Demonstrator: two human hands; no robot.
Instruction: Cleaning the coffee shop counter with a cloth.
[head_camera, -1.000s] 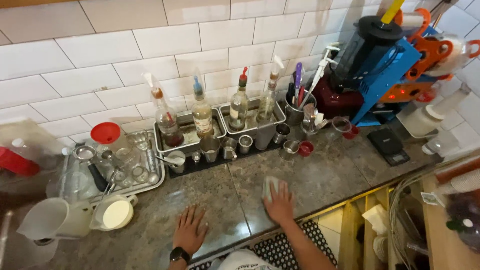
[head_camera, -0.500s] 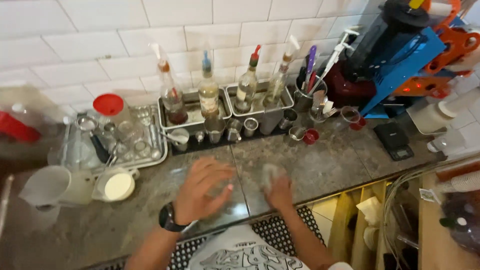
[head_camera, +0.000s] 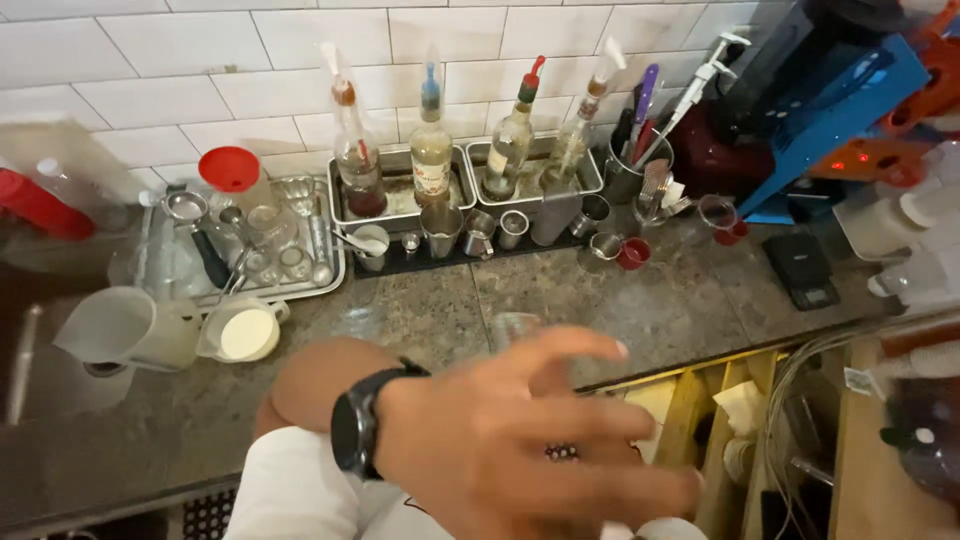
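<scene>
A left hand (head_camera: 520, 440), wearing a black wristwatch (head_camera: 355, 430), was raised close to the camera with fingers spread, holding nothing and blurred by motion. Just behind its fingers, a small clear glass (head_camera: 513, 328) stood near the front edge of the granite countertop (head_camera: 680, 300). The right hand was hidden. Syrup bottles (head_camera: 432, 150) stood upright in metal trays (head_camera: 400, 215) along the back edge, within reach.

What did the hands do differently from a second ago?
The left hand, with its black watch, lifted off the stone counter and swung up close in front of the camera, fingers spread, holding nothing. The right hand, which lay flat on the counter over something pale, is now hidden behind it. A small clear glass shows just past the fingers. The bottles in their metal trays and the white jugs stayed put.
</scene>
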